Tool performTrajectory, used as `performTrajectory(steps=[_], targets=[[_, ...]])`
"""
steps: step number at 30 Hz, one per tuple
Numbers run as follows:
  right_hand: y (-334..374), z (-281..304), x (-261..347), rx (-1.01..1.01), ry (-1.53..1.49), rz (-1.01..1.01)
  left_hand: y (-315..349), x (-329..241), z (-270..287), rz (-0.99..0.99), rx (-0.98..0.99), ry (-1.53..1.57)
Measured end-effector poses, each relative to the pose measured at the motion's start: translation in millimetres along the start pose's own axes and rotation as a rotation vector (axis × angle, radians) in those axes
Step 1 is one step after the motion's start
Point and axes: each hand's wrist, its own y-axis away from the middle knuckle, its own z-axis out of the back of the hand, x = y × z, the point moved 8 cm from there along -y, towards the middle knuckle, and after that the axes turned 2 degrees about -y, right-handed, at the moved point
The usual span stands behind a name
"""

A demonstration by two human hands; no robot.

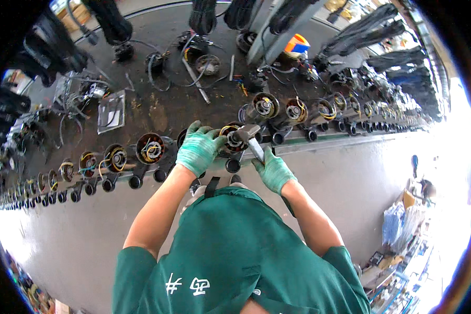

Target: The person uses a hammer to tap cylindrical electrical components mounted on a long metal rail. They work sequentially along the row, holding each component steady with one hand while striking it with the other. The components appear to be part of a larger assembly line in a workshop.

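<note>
My right hand [275,171], in a green glove, is closed round the handle of a hammer [257,149]. The hammer's head lies over the right side of a round motor housing [229,146] with windings and a yellow wire inside, hiding part of it. On the left of that housing is my left hand [198,150], gloved in green with darkened fingertips. Its fingers are spread, and the thumb side meets the housing's rim. Another housing behind the left hand is mostly covered. To the left stands an open housing [150,148] with yellow wires; another housing [265,105] is at the right.
Similar housings line the dark bench [157,107] edge both ways, with black tubular ends jutting toward me. Bundles of black cable [107,21] hang above. A metal post [277,34], a tape roll [296,45], a clear bag [111,112] and loose wires are farther back.
</note>
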Motion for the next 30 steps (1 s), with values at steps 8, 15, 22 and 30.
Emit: performTrajectory(steps=[8, 15, 22, 30], targets=[[22, 22, -22, -0.177, -0.388, -0.09, -6, -2, 4, -0.015, -0.084, 0.047], [33, 31, -187, -0.335, -0.402, -0.242, -15, -11, 17, 0.03, -0.057, 0.1], [14, 7, -324, -0.305, -0.312, -0.294, -55, -124, 6, 0.004, -0.14, 0.095], [-10, -16, -367, -0.155, -0.409, -0.183, -70, -110, -189, 0.52, 0.257, 0.0]])
